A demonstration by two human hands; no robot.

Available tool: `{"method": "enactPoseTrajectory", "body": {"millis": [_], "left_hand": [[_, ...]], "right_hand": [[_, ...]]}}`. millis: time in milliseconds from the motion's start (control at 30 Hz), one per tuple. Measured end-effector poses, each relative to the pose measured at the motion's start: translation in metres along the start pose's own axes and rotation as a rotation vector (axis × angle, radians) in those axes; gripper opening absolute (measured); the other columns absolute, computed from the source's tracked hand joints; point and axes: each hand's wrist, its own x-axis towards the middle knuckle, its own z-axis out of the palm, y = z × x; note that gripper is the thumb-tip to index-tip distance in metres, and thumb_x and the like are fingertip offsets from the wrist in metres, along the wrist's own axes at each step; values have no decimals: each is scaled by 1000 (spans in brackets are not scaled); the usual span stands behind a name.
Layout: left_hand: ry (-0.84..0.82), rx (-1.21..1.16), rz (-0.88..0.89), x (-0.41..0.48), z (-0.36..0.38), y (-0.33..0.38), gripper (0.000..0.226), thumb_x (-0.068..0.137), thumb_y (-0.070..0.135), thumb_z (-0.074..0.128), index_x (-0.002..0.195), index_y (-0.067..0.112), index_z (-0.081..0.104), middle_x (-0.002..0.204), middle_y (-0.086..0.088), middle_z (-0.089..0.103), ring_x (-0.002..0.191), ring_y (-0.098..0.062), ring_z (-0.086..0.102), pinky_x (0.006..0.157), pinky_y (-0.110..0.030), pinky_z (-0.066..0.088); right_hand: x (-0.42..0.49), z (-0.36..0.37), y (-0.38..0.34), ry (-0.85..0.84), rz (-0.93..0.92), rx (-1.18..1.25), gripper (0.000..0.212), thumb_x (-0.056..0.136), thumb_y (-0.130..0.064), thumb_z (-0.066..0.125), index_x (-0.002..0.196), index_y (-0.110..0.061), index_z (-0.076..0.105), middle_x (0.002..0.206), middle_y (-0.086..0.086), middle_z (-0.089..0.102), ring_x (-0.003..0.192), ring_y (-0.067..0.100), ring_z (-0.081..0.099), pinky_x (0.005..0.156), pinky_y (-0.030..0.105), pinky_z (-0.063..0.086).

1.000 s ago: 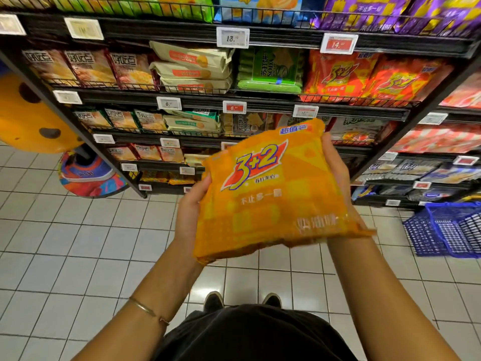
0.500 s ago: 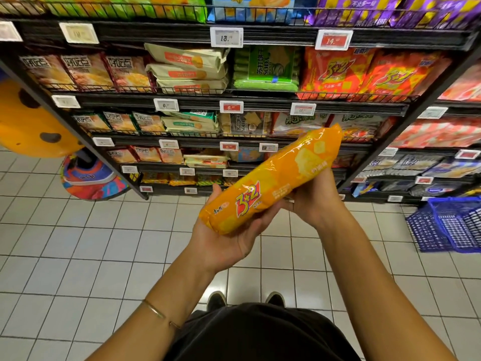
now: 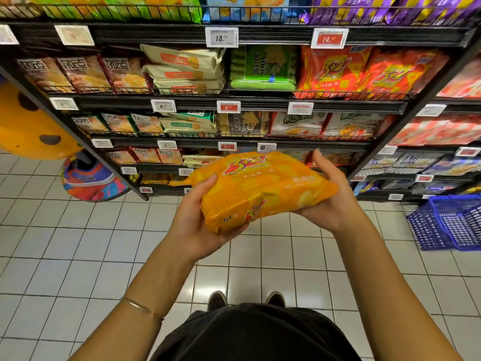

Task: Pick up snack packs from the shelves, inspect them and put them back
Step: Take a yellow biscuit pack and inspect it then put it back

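A shop: price-tagged shelves (image 3: pixel 234 100) of snacks, blue shopping basket (image 3: pixel 447 225).

The snack pack (image 3: pixel 263 188) is bright orange with paler yellow squares and a red "3+2" logo edged in white. Above it on the black wire shelves (image 3: pixel 234 101) sit red-orange packs (image 3: pixel 335 71) bearing the same logo, a green soda cracker pack (image 3: pixel 263 67) and cream packs (image 3: pixel 182 69) with orange labels. Purple packs (image 3: pixel 377 9) with yellow checks fill the top shelf. Right of the snack pack stands a blue mesh basket (image 3: pixel 447 222). The floor (image 3: pixel 65 256) has white tiles with dark grout.
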Motion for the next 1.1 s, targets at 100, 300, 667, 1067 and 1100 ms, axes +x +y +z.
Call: {"method": "enactPoseTrajectory", "body": {"millis": [100, 300, 667, 1067, 1100], "left_hand": [[-45, 109, 82, 1, 0, 9, 50, 85, 46, 70, 132, 33, 59, 122, -12, 76, 102, -39, 76, 71, -50, 63], [-176, 298, 239, -1, 6, 27, 78, 89, 83, 39, 148, 33, 52, 142, -11, 65, 127, -42, 64, 85, -55, 61], [-6, 367, 450, 14, 15, 27, 115, 58, 87, 72, 156, 35, 42, 153, 4, 56, 141, -27, 52, 118, -69, 31], [43, 428, 776, 19, 17, 16, 42, 93, 46, 65, 132, 32, 59, 129, 0, 70, 122, -20, 67, 97, -41, 56], [33, 484, 825, 18, 19, 13, 44, 91, 44, 68, 132, 29, 59, 125, -1, 70, 120, -20, 67, 94, -37, 57]], "right_hand": [[-6, -10, -1, -35, 83, -178, 63, 90, -60, 64, 136, -16, 67, 128, 15, 73, 108, 36, 75, 76, 48, 62], [1, -4, 16, -37, 183, -254, 46, 89, -50, 69, 124, -19, 70, 102, 11, 79, 82, 26, 78, 56, 32, 59], [5, -8, 39, -304, 363, -174, 57, 90, -51, 50, 119, -11, 78, 110, 26, 73, 65, 22, 70, 48, 22, 51], [12, -17, 51, -78, 129, 249, 79, 75, -23, 89, 144, -10, 53, 138, 28, 63, 124, 48, 64, 97, 58, 58], [14, -17, 53, -68, 121, 300, 92, 65, -22, 98, 145, -12, 52, 138, 29, 62, 126, 50, 61, 101, 60, 53]]}}
